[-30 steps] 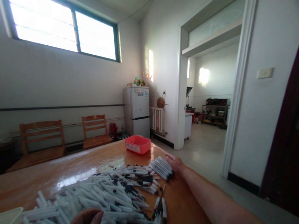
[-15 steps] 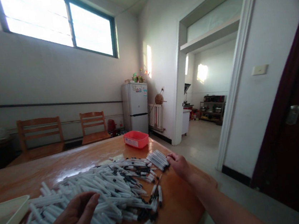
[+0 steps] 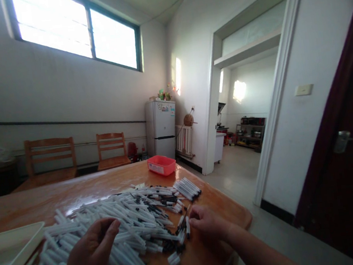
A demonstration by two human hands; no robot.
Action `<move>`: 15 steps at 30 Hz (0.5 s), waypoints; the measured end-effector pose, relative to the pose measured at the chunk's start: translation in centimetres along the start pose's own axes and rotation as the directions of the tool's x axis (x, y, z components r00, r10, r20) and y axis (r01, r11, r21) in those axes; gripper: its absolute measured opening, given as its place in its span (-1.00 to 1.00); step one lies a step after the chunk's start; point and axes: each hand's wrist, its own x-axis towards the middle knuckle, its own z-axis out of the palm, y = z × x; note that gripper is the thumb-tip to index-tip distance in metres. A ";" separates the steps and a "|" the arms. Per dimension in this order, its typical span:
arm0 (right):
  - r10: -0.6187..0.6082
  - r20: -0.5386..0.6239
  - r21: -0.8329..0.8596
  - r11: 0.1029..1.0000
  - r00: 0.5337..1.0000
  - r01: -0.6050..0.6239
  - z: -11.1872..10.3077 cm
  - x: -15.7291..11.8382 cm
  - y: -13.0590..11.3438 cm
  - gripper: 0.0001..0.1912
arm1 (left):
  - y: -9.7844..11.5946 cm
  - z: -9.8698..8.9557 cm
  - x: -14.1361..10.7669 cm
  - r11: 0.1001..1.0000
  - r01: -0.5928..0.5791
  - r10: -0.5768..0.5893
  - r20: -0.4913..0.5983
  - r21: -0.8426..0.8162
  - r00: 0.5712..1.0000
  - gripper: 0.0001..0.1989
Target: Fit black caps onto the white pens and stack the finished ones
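A big heap of white pen barrels (image 3: 126,223), many with black ends, covers the table in front of me. My left hand (image 3: 90,255) hovers over the heap's near left part, thumb and fingers drawn together; anything between them is hidden. Beside the heap's right edge is my right hand (image 3: 210,224), its fingers curled and closed. Its fingertips are right by a short white pen piece with a black end (image 3: 187,227); whether they touch it I cannot tell. Farther back, a neat row of white pens with black ends (image 3: 187,189) lies side by side.
A red plastic basket (image 3: 161,165) stands behind the heap on the wooden table (image 3: 118,179). At the left is a cream tray (image 3: 15,240). Two wooden chairs (image 3: 51,157) stand beyond the table, and a fridge (image 3: 163,127) is in the corner. A doorway opens at the right.
My right hand has left the pen row and come nearer to me, down to the heap's right edge. My left hand has stayed nearly in place. The view has shifted slightly.
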 end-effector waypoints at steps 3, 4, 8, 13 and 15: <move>0.007 -0.010 -0.069 0.998 1.000 -0.008 0.4 0.1 -0.1 -0.86 | 0.0 -0.1 0.0 1.000 -0.007 0.007 0.016 -0.008 1.000 -0.55; 0.004 -0.016 -0.095 0.995 1.000 -0.005 0.4 0.2 -0.2 -0.83 | -0.1 -0.1 0.0 1.000 -0.008 0.009 0.021 -0.011 1.000 -0.56; -0.038 0.003 -0.203 0.978 0.999 0.037 -0.1 0.9 -0.4 -0.73 | -0.1 -0.1 -0.1 1.000 -0.007 0.008 0.023 -0.017 1.000 -0.58; -0.121 0.098 -0.284 0.948 0.988 0.145 -0.8 2.2 -0.7 -0.72 | -0.3 -0.1 -0.1 0.999 -0.022 0.022 -0.002 -0.027 1.000 -0.60; -0.131 0.102 -0.292 0.944 0.986 0.156 -0.9 2.5 -0.8 -0.73 | -0.5 -0.1 0.0 0.999 -0.029 0.029 -0.009 -0.023 1.000 -0.60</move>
